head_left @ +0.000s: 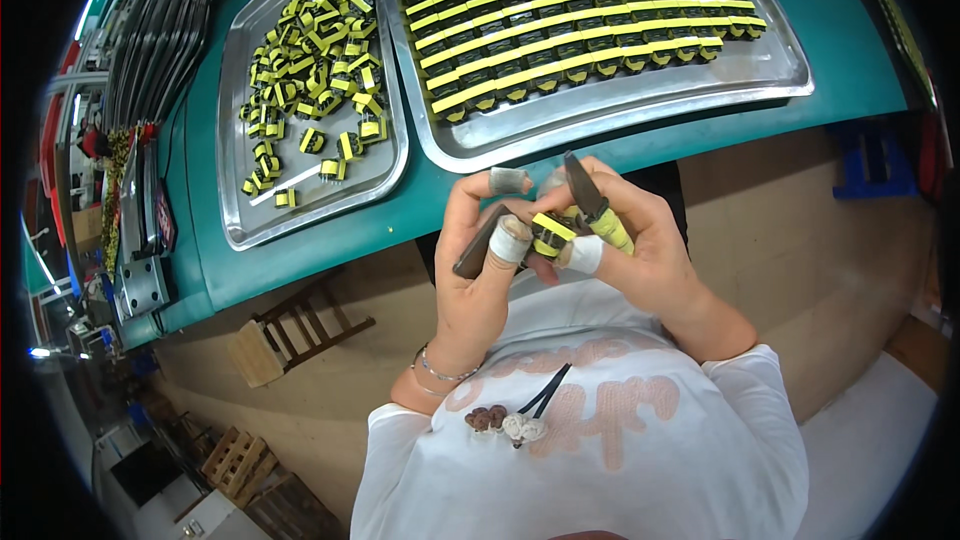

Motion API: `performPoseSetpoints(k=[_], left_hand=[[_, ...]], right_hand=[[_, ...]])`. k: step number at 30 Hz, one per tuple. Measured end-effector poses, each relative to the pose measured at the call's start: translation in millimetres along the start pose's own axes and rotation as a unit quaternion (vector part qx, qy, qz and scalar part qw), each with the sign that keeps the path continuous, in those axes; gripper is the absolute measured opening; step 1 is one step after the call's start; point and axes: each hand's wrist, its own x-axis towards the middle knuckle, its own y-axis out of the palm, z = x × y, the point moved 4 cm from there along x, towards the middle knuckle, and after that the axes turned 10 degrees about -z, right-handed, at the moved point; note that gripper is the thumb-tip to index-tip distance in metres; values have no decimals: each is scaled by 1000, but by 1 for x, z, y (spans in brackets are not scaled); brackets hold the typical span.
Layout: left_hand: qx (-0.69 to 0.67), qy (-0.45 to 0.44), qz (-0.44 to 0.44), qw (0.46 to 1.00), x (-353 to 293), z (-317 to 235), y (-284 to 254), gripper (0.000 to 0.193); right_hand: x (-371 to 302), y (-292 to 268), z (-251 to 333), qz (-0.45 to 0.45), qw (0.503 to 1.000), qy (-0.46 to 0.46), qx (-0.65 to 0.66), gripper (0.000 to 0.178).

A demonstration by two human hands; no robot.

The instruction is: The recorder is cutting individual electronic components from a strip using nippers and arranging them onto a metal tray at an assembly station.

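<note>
Both my hands are raised just in front of the table's near edge, with white tape around several fingertips. In my left hand (470, 270) a dark flat bar (480, 245) lies between the thumb and the fingers. My right hand (645, 245) is closed on a knife (610, 227), its dark blade pointing up and away and its handle wrapped in yellow-green tape. A small transformer (552, 234), black with yellow tape, sits between the fingertips of both hands. Which fingers carry it is partly hidden.
On the green table (300, 260), a metal tray (232, 140) at the left holds a loose pile of similar transformers. A larger metal tray (600, 120) beside it bears neat rows of them. A wooden stool (262, 355) stands below left; a blue plastic stand (872, 162) is at the right.
</note>
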Motion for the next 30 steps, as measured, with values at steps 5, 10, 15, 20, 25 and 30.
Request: performPoseSetpoints(k=[5,10,15,20,25,30], left_hand=[[-211,16,2,977,10,-2,-14,52],[-276,48,-49,959,10,-10,-2,74],[-204,56,-21,977,10,-10,6,91],[-166,83,-12,983,9,-11,10,89],[-96,101,-21,990,7,-10,12,92],[-38,114,-19,993,7,-11,13,95]], right_hand=[[-3,-6,-3,-31,998,-17,45,31],[1,4,1,15,993,-75,-89,34],[4,15,6,10,950,-231,-211,46],[4,19,6,-6,929,-265,-258,48],[2,20,14,-1,893,-302,-333,48],[3,21,16,-2,883,-321,-341,47]])
